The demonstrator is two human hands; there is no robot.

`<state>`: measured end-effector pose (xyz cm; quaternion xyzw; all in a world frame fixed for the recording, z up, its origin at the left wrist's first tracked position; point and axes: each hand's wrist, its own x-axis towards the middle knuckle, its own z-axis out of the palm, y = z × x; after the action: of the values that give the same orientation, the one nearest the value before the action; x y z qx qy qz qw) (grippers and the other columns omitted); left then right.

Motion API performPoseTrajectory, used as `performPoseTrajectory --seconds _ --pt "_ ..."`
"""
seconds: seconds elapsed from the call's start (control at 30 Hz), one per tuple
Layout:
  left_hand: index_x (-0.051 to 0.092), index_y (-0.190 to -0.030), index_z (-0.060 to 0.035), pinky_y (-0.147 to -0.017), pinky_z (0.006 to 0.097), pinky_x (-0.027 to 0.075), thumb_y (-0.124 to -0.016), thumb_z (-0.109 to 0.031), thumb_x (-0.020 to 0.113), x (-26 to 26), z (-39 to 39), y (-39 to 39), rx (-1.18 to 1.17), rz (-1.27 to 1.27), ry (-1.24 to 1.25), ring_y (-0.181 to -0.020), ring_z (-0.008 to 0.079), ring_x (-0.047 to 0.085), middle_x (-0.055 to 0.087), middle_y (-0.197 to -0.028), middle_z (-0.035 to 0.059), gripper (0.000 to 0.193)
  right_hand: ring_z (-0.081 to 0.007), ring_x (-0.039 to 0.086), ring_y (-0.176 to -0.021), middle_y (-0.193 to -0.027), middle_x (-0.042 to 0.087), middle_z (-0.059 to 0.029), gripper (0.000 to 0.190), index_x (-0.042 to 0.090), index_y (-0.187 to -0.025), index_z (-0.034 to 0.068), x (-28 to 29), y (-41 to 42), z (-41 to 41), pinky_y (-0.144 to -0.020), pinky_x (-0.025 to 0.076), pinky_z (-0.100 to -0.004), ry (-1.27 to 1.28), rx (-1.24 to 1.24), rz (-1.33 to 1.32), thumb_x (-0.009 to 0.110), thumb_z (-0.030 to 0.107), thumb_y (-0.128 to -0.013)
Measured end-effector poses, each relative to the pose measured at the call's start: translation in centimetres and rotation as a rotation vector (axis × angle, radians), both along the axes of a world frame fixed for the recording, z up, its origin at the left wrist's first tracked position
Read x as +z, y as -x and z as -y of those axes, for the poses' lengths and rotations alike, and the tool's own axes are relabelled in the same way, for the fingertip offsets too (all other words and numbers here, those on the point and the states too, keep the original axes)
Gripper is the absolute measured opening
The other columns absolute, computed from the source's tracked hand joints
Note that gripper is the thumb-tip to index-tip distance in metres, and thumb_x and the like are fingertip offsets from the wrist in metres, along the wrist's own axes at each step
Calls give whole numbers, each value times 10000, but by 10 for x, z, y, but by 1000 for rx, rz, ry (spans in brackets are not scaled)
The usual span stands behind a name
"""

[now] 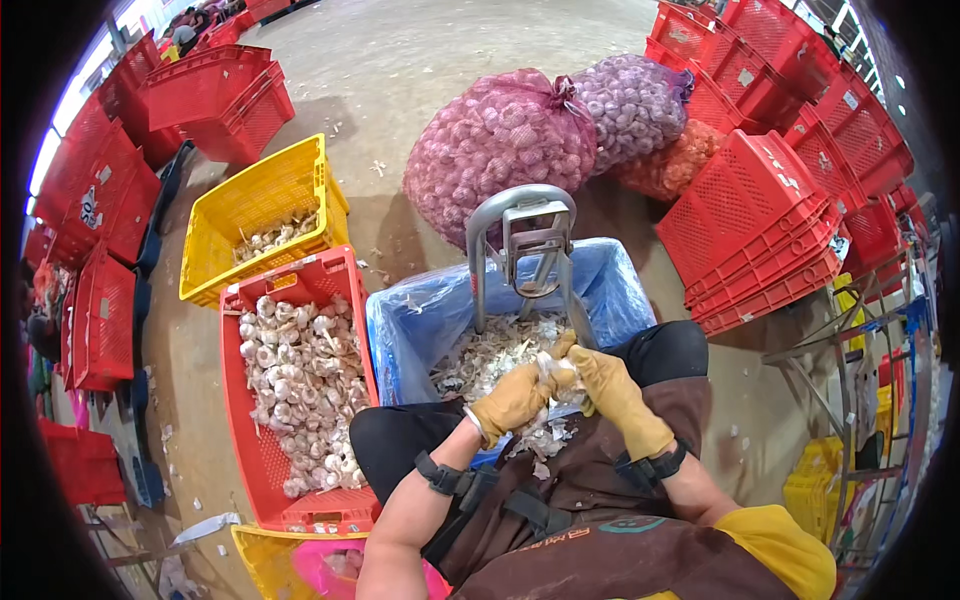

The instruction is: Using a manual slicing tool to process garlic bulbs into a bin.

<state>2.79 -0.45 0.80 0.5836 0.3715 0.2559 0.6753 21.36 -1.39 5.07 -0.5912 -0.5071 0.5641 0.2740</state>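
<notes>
My left hand [514, 401], in a tan work glove, grips a whitish garlic bulb [559, 370] above my lap. From the other side my right hand [616, 394], gloved alike, closes on the same bulb; the fingers hide part of it. Both hands are over the near edge of a crate lined with blue plastic [409, 330]. Loose garlic skins and stalk bits [495, 349] lie in that crate, and more flakes [551, 439] rest on my brown apron [570, 495]. A bent metal tube frame with a clamp-like part [521, 206] rises from the crate just beyond my hands.
To my left, a red crate [251, 450] holds many garlic bulbs [300, 375]. Beyond it, a yellow crate [225, 217] has a few trimmed pieces. Mesh sacks of garlic [502, 142] stand ahead. Stacked red crates [750, 217] and a metal rack [844, 390] flank my right side.
</notes>
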Motion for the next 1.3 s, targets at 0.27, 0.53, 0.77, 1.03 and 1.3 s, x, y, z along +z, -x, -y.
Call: performPoseTrajectory --seconds 0.27,0.53,0.77,1.03,1.3 --pt "589 -1297 -74 -503 237 424 -1019 -266 432 18 3 2 175 23 205 -555 86 549 624 -686 -5 373 -316 684 -772 -960 669 -208 656 522 -1283 16 -6 6 19 -731 515 -372 -484 168 602 515 569 -931" --pt "330 -1474 -88 -627 234 469 -977 -311 546 29 4 -6 193 398 301 -678 87 572 633 -802 29 586 -89 577 -636 -766 648 -52 372 677 -1060 26 -12 -1 16 -569 477 -262 -272 -138 79 586 374 -963" --pt "152 -1537 -77 -846 333 473 -767 -225 790 39 -11 22 -174 -428 14 -998 196 593 593 -1204 138 1011 -130 614 -677 -801 672 -76 316 677 -1061 17 -3 0 18 -614 494 -277 -453 -168 110 649 303 -932" --pt "559 -1294 -146 -895 372 490 -790 -385 716 47 -7 12 -20 -209 -99 -1035 312 636 650 -1141 173 579 -261 662 -695 -811 679 -131 219 690 -936 43 -4 11 15 -605 509 -332 -645 25 338 690 255 -882" --pt "615 -1150 -119 -785 362 532 -733 -257 683 22 -6 19 268 -644 -452 -855 268 681 684 -990 131 444 -231 600 -585 -675 601 -104 136 617 -794 52 50 -16 14 -557 483 -331 -616 -37 347 638 131 -903"
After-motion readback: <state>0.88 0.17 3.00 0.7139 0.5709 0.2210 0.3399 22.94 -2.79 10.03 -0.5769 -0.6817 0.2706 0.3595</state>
